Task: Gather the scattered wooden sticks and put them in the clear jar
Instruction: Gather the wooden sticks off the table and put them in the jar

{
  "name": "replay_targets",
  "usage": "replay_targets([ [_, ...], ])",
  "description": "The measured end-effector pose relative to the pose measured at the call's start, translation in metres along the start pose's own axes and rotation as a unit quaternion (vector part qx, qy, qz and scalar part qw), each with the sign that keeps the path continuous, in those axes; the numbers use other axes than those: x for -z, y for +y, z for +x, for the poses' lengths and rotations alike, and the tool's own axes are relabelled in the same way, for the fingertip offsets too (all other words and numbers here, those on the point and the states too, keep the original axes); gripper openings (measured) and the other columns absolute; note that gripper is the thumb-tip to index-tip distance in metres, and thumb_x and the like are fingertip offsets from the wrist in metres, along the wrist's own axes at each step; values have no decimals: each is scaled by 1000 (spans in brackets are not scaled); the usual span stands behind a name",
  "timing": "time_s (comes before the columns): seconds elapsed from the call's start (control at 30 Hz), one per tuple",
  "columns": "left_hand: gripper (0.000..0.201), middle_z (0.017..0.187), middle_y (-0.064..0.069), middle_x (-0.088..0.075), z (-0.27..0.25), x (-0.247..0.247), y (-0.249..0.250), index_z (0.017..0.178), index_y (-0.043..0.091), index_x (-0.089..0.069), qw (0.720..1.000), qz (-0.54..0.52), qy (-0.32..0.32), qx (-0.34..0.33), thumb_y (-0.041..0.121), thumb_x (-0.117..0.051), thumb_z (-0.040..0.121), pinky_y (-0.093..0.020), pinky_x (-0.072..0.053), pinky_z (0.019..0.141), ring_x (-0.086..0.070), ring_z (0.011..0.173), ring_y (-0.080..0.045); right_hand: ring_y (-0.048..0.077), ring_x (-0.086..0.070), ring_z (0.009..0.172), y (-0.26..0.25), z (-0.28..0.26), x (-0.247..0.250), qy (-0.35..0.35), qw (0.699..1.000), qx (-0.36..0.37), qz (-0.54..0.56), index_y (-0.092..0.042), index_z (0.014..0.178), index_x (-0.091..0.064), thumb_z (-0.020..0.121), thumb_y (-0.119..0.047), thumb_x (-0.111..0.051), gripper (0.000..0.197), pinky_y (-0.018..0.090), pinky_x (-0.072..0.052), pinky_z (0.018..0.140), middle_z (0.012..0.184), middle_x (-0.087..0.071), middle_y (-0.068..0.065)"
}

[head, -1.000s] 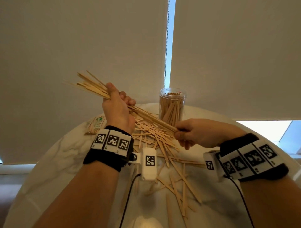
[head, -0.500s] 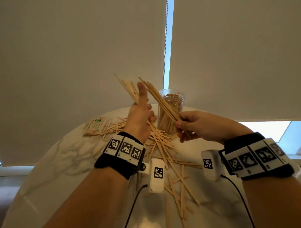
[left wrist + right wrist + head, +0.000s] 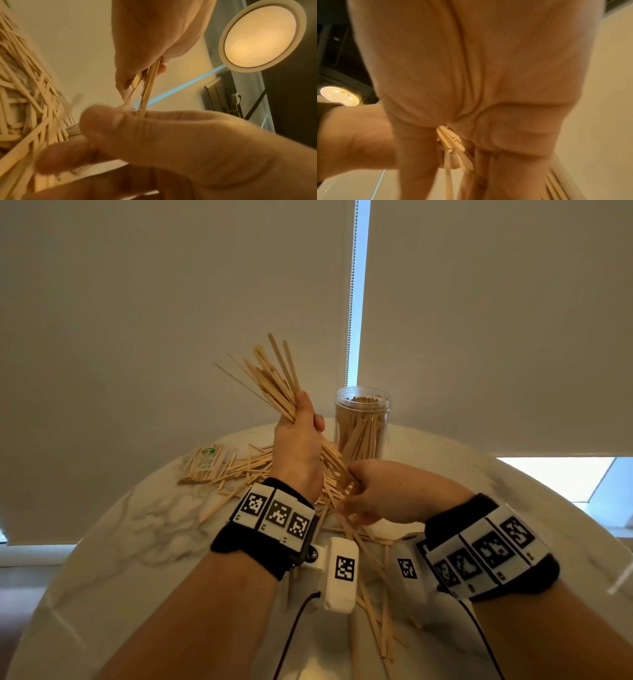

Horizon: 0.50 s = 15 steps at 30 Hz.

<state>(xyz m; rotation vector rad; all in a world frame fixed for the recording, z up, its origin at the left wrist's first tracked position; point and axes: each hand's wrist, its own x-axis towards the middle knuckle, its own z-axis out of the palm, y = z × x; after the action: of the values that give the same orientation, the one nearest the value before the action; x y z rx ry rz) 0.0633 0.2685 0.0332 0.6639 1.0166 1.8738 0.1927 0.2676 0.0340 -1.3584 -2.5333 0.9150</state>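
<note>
In the head view my left hand [image 3: 308, 419] grips a thick bundle of wooden sticks [image 3: 274, 378], its upper ends fanning up and left above the table. My right hand [image 3: 346, 491] pinches the bundle's lower ends just right of my left wrist. The clear jar [image 3: 363, 422] stands upright behind both hands, holding many sticks, with no lid on it. More scattered sticks [image 3: 239, 470] lie on the table. The right wrist view shows stick ends [image 3: 448, 140] held between my curled fingers. In the left wrist view the sticks [image 3: 147, 88] run between the two hands.
The round marble table [image 3: 137, 525] has its edge curving near left and right. A small packet of thin sticks [image 3: 202, 463] lies at the far left. Loose sticks [image 3: 373, 604] also lie between my forearms. Window blinds hang behind the table.
My left hand has swung the bundle from pointing left to more upright. My right hand has dropped from in front of the jar to the bundle's lower ends.
</note>
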Motion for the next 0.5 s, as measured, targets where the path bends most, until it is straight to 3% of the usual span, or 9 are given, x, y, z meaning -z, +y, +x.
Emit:
replay_targets([
  [0.07, 30, 65, 3, -46, 1, 2, 1, 98, 15, -55, 999, -32, -15, 8, 45, -51, 100, -44, -56, 78, -54, 65, -13, 18, -76, 77, 2, 1, -1, -7, 996, -13, 85, -8, 105, -64, 95, -14, -64, 12, 35, -62, 80, 87, -77, 6],
  [0.13, 27, 63, 2, -40, 2, 3, 2, 100, 14, -52, 997, -74, -27, -2, 41, -53, 100, -34, -56, 63, -47, 55, -10, 21, -76, 76, 4, 1, 1, -2, 990, -3, 141, -1, 106, -63, 95, -10, -64, 14, 32, -63, 76, 86, -77, 10],
  [0.23, 21, 61, 4, -33, 5, 3, 2, 95, 16, -50, 995, -85, -29, -41, 36, -55, 100, -21, -33, 44, -30, 46, -7, 21, -76, 77, 4, 0, 2, 9, 984, 26, 174, 0, 104, -65, 94, -15, -67, 18, 29, -62, 73, 86, -77, 9],
  [0.37, 28, 59, 5, -37, 5, 2, -6, 88, 16, -49, 997, -19, -65, -33, 41, -55, 99, -22, -31, 43, -31, 47, -8, 17, -76, 74, -1, 3, -1, 59, 972, 85, 213, 4, 100, -67, 92, -12, -69, 18, 21, -59, 65, 83, -77, 9],
  [0.5, 31, 59, 6, -37, 3, 3, -6, 85, 17, -47, 995, 17, -97, -11, 44, -53, 100, -20, -32, 41, -31, 45, -7, 11, -75, 81, -1, 0, 6, -19, 984, 70, 160, -3, 103, -70, 89, -16, -72, 19, 21, -58, 73, 89, -78, 4],
])
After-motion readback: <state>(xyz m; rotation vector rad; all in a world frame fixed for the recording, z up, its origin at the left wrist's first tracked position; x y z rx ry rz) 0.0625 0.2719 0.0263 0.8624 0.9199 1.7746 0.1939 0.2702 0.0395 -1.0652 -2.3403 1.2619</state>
